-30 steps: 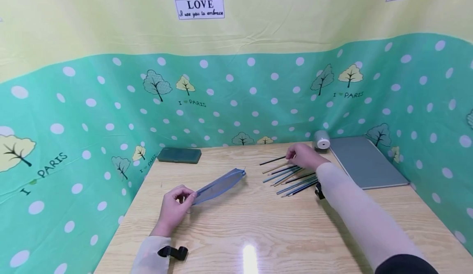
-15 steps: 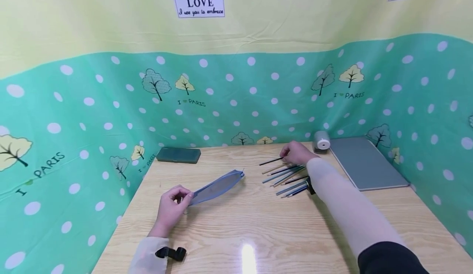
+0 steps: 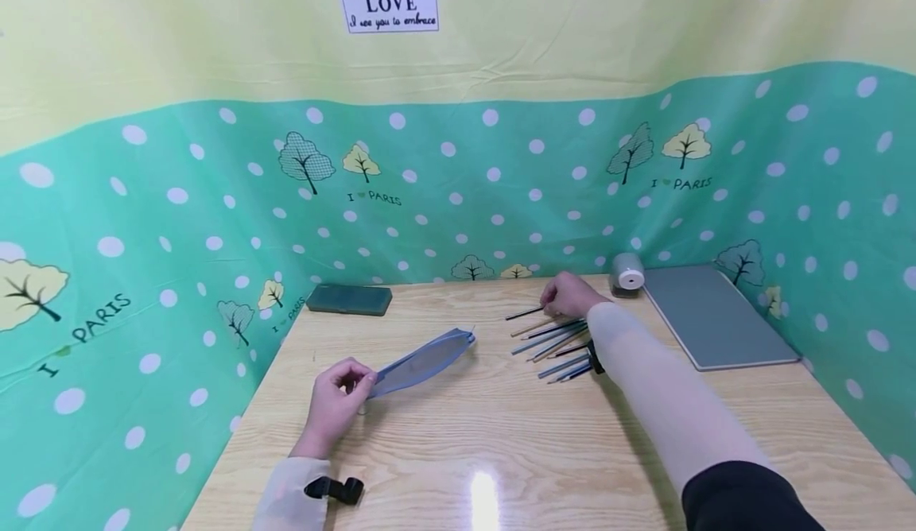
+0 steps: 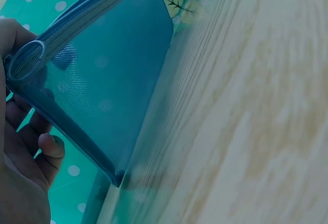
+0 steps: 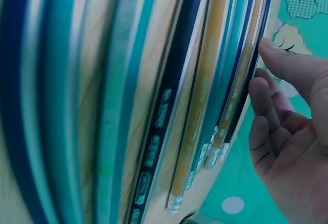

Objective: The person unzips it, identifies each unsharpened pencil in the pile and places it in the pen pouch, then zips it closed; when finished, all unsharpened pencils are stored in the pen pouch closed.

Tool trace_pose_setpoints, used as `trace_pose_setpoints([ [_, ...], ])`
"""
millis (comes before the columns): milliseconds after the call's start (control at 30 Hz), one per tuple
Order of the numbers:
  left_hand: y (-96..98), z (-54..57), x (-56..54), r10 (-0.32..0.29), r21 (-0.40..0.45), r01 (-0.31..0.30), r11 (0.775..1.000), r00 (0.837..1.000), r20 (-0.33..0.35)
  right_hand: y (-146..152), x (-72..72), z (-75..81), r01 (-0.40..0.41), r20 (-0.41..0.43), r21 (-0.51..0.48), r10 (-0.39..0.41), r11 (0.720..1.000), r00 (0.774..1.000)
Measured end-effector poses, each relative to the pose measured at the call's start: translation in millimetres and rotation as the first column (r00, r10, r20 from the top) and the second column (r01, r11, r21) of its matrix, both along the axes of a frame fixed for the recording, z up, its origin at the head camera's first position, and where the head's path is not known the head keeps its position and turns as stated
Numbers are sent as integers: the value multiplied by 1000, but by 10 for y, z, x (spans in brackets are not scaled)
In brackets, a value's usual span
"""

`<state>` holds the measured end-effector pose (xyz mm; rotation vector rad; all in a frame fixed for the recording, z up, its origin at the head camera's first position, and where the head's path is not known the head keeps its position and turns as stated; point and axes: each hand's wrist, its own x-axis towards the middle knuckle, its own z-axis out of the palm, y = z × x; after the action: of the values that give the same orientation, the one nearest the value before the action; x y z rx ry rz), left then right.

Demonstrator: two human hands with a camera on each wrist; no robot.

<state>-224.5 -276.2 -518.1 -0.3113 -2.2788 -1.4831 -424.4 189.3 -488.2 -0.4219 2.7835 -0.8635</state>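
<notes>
My left hand [image 3: 335, 400] pinches one end of a blue mesh zipper pouch [image 3: 422, 362], held tilted over the table at centre left. In the left wrist view the see-through pouch [image 4: 120, 70] hangs from the fingers, with its zipper and ring pull beside them. Several pencils [image 3: 549, 340] lie roughly side by side at centre right, partly hidden by my right arm. At the far side of the row my right hand [image 3: 570, 296] pinches a dark pencil [image 3: 522, 314] between thumb and fingers. Close up, the right wrist view has yellow [image 5: 205, 90], black, blue and green pencils.
A dark green case [image 3: 349, 300] lies at the back left of the wooden table. At the back right are a small white cylindrical device [image 3: 627, 272] and a flat grey board [image 3: 719, 316]. Green and yellow cloth [image 3: 494, 197] walls in the back and sides.
My right hand has shifted a little to the left along the dark pencil, its forearm covering more of the pencils. The left hand and the pouch have stayed nearly still.
</notes>
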Motion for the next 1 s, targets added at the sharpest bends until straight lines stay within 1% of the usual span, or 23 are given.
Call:
trace_pose_setpoints([
  [100, -4, 7, -9, 2, 8, -1, 1000, 1000, -21, -26, -5, 13, -19, -6, 32, 19, 999, 1000],
  [200, -13, 18, -20, 5, 24, -5, 1000, 1000, -22, -56, -4, 22, -18, -12, 50, 18, 999, 1000],
  [500, -8, 42, -27, -33, 9, 34, 999, 999, -19, -91, -22, -12, -41, -25, 71, 43, 997, 999],
  [700, -18, 31, -17, -23, 8, 23, 1000, 1000, -21, -129, -19, -48, -81, -35, 116, 86, 990, 996],
  [767, -18, 27, -8, -21, 10, 21, 1000, 1000, -20, -150, -9, -56, -78, -32, 126, 82, 989, 996],
  [867, -21, 22, 6, -19, 20, 19, 1000, 1000, -2, -184, 21, -47, -68, -32, 113, 72, 991, 997],
  [1000, -21, 34, 20, -18, 32, 17, 999, 999, 34, -219, 87, 15, -77, -75, 50, 80, 996, 994],
])
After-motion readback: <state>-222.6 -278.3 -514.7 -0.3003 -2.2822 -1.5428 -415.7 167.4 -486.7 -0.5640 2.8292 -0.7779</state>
